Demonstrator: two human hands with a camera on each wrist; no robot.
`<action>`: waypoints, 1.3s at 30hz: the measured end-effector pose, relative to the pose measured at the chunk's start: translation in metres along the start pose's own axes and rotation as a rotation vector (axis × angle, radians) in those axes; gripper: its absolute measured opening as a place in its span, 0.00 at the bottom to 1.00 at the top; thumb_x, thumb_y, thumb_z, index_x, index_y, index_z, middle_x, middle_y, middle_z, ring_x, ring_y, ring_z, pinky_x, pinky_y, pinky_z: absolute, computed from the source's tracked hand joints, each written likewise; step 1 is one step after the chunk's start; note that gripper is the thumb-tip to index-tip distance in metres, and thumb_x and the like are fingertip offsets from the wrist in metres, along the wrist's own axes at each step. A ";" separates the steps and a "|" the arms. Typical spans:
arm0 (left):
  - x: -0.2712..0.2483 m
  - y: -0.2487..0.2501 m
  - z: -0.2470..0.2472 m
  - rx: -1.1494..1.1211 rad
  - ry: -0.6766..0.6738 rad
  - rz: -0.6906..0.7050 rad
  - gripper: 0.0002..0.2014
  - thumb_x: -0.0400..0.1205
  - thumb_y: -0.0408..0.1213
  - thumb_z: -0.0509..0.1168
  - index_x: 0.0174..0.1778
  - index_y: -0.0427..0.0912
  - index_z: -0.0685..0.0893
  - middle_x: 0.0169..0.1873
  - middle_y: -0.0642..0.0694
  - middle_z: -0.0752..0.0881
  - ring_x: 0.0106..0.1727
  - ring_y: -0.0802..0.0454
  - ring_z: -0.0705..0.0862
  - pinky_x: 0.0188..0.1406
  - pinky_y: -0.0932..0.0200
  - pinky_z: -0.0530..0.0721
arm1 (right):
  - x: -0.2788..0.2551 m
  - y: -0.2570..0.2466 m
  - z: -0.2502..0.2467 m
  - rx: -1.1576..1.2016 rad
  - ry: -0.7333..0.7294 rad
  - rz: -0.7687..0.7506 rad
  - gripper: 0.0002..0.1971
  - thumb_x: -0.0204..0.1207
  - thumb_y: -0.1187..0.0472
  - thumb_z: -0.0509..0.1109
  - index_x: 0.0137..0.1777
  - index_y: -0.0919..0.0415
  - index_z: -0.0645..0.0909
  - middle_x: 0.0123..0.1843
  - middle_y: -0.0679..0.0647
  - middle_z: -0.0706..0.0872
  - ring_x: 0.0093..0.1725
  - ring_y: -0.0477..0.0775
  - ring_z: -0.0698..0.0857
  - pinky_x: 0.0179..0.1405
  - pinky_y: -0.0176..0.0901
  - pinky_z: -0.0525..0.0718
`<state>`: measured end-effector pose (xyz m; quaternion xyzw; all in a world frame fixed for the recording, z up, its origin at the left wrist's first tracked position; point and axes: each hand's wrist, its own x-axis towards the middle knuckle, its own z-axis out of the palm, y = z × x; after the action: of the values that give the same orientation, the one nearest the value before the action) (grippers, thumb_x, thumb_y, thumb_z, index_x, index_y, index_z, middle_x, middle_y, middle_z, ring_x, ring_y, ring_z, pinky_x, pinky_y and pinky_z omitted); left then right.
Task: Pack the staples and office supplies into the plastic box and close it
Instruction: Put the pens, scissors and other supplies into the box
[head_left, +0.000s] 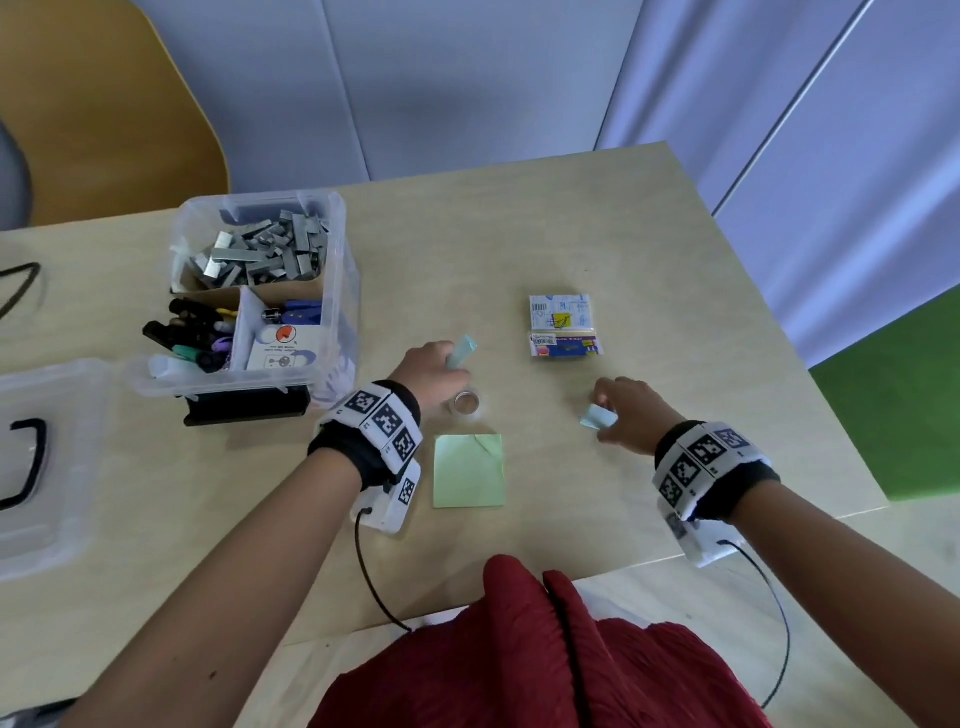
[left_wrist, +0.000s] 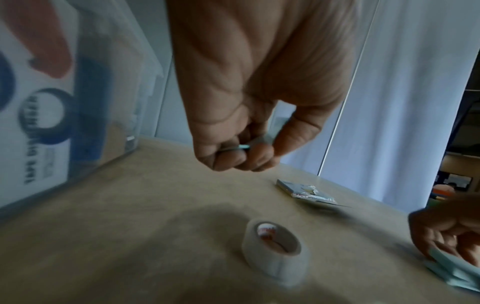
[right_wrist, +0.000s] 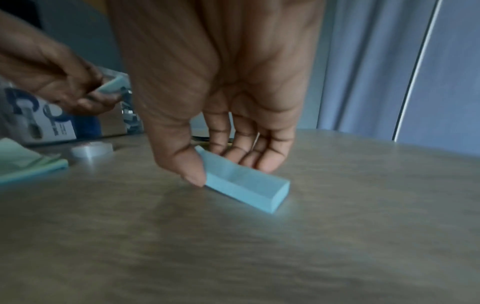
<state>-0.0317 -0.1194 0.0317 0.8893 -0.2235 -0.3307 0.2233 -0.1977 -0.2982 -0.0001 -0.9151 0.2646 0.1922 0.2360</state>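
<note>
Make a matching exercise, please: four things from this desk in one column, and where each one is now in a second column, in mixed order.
Things:
1. staples
2. tape roll
3. green pad
4. lid

Places:
A. on the table, far left of the box
B. on the table, just nearer the person than the left hand
C. in the box's far compartment
D. on the table between the two forearms

Pairs: 1-C, 2-B, 3-D, 4-A
</note>
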 end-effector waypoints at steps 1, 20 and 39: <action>-0.004 -0.004 0.001 -0.007 -0.006 -0.003 0.14 0.79 0.35 0.62 0.30 0.45 0.66 0.29 0.51 0.70 0.32 0.51 0.70 0.26 0.64 0.63 | 0.002 -0.008 0.001 0.052 0.011 -0.015 0.16 0.70 0.67 0.71 0.57 0.65 0.76 0.57 0.60 0.80 0.53 0.57 0.75 0.45 0.40 0.68; -0.062 -0.054 -0.128 -0.565 0.669 0.054 0.10 0.85 0.25 0.50 0.54 0.42 0.72 0.36 0.49 0.83 0.31 0.62 0.80 0.26 0.76 0.78 | 0.050 -0.234 -0.053 0.512 0.198 -0.459 0.15 0.75 0.71 0.62 0.60 0.62 0.81 0.45 0.55 0.82 0.38 0.53 0.80 0.34 0.31 0.75; -0.050 -0.098 -0.168 -0.326 0.694 -0.009 0.11 0.79 0.26 0.60 0.40 0.48 0.79 0.45 0.47 0.83 0.60 0.42 0.79 0.61 0.51 0.78 | 0.075 -0.306 -0.005 -0.133 0.388 -0.404 0.14 0.78 0.67 0.57 0.45 0.57 0.84 0.46 0.52 0.86 0.59 0.56 0.73 0.59 0.52 0.62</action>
<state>0.0741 0.0283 0.1176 0.9022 -0.0750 -0.0422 0.4227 0.0388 -0.1016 0.0696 -0.9824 0.1041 -0.0204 0.1537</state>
